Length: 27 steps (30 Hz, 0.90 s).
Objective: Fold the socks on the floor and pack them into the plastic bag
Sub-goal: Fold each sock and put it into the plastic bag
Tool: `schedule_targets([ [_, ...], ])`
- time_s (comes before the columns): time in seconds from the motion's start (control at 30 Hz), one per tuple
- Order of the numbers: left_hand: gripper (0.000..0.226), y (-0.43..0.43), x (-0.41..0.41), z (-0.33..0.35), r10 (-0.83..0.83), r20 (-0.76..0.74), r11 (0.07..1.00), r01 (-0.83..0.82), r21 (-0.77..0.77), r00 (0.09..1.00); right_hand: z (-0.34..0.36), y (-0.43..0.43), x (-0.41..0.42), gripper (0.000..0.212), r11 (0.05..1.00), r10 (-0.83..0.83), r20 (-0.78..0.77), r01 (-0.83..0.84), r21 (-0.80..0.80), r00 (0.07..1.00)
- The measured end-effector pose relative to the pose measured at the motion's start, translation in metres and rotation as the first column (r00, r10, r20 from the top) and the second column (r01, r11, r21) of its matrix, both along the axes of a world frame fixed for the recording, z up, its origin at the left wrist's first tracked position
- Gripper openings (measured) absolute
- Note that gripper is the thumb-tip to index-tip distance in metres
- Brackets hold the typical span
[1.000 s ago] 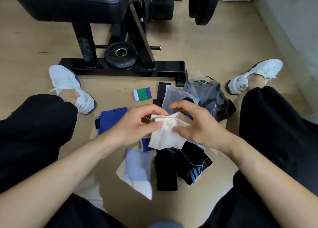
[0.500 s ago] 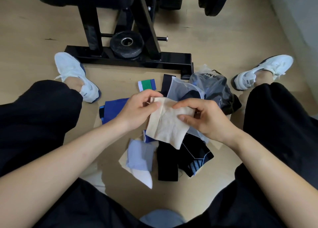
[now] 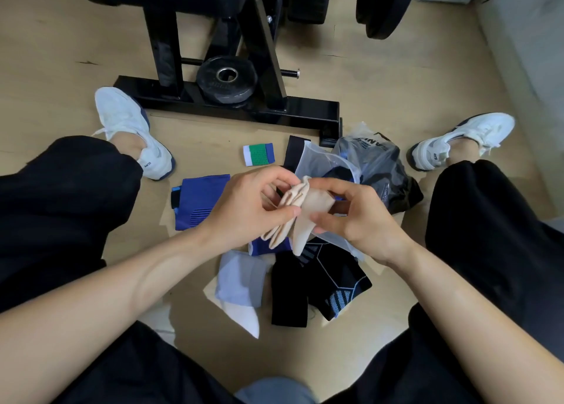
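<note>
Beige sock (image 3: pixel 314 203) was held above pile (image 3: pixel 293 293), bunched, pinched by left hand (image 3: pixel 247 208) and right hand (image 3: pixel 363 220). Judged light, limp, easily unfolded; best taken at folded edge. Bag (image 3: pixel 320 163) was seen just behind.

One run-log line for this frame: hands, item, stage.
left hand: grips beige sock | right hand: pinches same sock | stage: folding mid-air | plastic bag: on floor, beige sock not yet inside
</note>
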State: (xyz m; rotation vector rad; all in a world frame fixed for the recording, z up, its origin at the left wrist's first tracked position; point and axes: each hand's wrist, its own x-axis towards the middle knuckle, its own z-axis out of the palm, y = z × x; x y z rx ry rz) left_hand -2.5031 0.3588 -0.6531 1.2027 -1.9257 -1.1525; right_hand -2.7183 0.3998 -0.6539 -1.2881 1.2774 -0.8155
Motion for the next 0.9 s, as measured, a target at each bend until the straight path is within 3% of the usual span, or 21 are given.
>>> schedule_targets([
  [0.07,0.037,0.003,-0.002,0.0,-0.022,0.004,1.0,0.022,-0.017,1.0,0.003,0.003,0.005,0.042,0.998,-0.007,0.167,-0.005,0.069,0.986],
  [0.13,0.04,0.005,-0.003,0.0,-0.058,-0.001,0.998,0.058,-0.017,0.998,0.002,0.005,0.01,0.037,0.994,-0.045,0.23,0.02,0.108,0.972],
  [0.37,0.029,0.001,0.003,0.003,-0.196,-0.122,0.966,0.214,0.149,0.973,0.001,0.001,0.004,0.032,0.978,-0.2,0.208,0.181,0.107,0.957],
  [0.47,0.028,-0.003,0.003,0.004,-0.225,-0.126,0.962,0.24,0.127,0.966,0.002,-0.001,-0.003,0.032,0.984,-0.177,0.193,0.167,0.067,0.965],
  [0.6,0.039,-0.006,0.006,-0.004,-0.235,-0.039,0.971,0.232,-0.055,0.971,0.004,-0.002,-0.01,0.037,0.996,-0.09,0.249,0.085,0.032,0.964],
  [0.73,0.048,-0.002,0.003,-0.004,-0.297,-0.143,0.937,0.317,0.145,0.944,0.009,-0.001,-0.011,0.039,1.0,-0.012,0.357,0.013,0.0,0.934],
  [0.83,0.051,-0.003,0.001,-0.004,-0.256,-0.155,0.935,0.286,0.21,0.954,0.007,-0.002,-0.009,0.035,0.995,-0.066,0.281,0.085,-0.056,0.957],
  [0.9,0.051,-0.006,0.004,-0.009,-0.207,-0.116,0.953,0.227,0.2,0.971,-0.001,-0.005,-0.014,0.03,0.96,-0.156,-0.031,0.144,-0.24,0.987],
])
